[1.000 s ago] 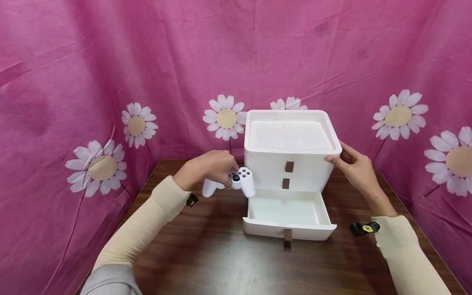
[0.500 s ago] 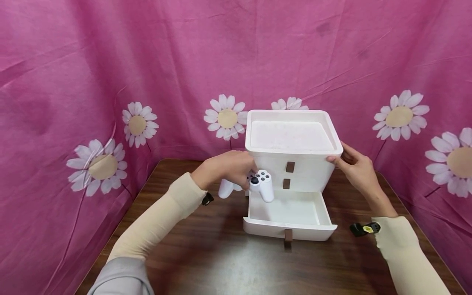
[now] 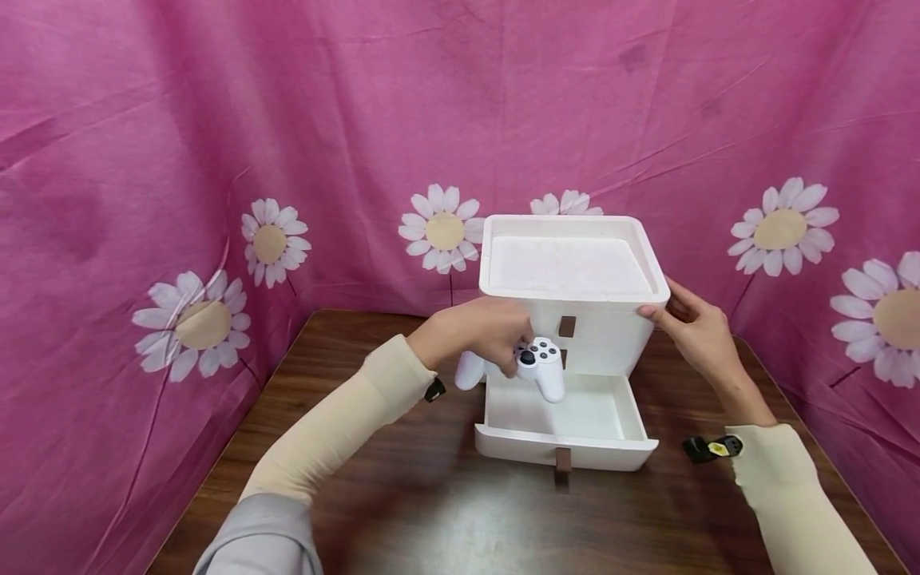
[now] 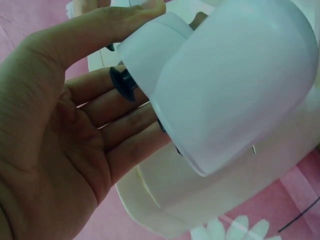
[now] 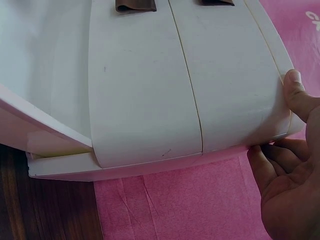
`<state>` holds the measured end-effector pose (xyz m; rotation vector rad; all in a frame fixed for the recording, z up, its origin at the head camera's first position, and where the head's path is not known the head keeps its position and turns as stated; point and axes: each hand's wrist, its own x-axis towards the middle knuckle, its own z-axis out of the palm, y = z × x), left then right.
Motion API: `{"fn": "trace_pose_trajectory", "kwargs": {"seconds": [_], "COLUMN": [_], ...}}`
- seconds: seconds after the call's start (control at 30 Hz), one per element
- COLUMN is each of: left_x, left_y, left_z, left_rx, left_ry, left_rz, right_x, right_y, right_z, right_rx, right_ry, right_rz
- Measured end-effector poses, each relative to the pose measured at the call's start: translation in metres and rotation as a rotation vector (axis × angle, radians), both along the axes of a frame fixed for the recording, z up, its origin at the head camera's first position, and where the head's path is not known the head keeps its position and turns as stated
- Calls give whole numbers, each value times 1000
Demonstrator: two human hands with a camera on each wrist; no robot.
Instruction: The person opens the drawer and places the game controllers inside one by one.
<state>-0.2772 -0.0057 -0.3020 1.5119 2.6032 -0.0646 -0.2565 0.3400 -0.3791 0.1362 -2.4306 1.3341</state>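
Note:
A white game controller (image 3: 550, 380) with dark thumbsticks hangs from my left hand (image 3: 483, 331), which pinches it by its middle between thumb and fingers. In the head view the controller overlaps the pulled-out bottom drawer (image 3: 596, 455) of a white drawer unit (image 3: 604, 339). The left wrist view shows one grip of the controller (image 4: 230, 90) up close, beside the palm. My right hand (image 3: 695, 339) holds the unit's upper right front corner. In the right wrist view the thumb (image 5: 295, 92) lies on the front near the top edge, the other fingers against the side.
Two upper drawers with brown tabs (image 3: 566, 327) are closed. The unit's top is a shallow rimmed tray (image 3: 575, 297). It stands on a dark wooden table (image 3: 402, 495), with a pink flowered cloth (image 3: 345, 144) hanging behind and at both sides.
My left hand has carried the controller to the right, from beside the drawer unit to over the pulled-out drawer. The right hand stays on the corner.

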Motion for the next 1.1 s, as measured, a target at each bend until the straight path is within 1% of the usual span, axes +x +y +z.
{"fn": "trace_pose_trajectory", "kwargs": {"seconds": [0.1, 0.3, 0.53, 0.63, 0.87, 1.1], "left_x": [-2, -3, -6, -6, -6, -8], "left_y": [7, 19, 32, 37, 49, 59], "left_z": [-2, -6, -13, -15, -21, -33], "left_rx": [-4, -26, -50, -59, -66, -83], "left_ry": [3, 14, -30, -39, -70, -51], "left_rz": [-12, -11, -16, -6, 44, 25], "right_x": [0, 1, 3, 3, 2, 3], "right_y": [0, -2, -4, -4, -3, -3], "right_z": [0, 2, 4, 3, 4, 3], "right_rx": [0, 1, 18, 27, 22, 29], "right_ry": [-1, -6, -16, -12, -2, -15], "right_rz": [0, 3, -14, -17, -18, -25]}}
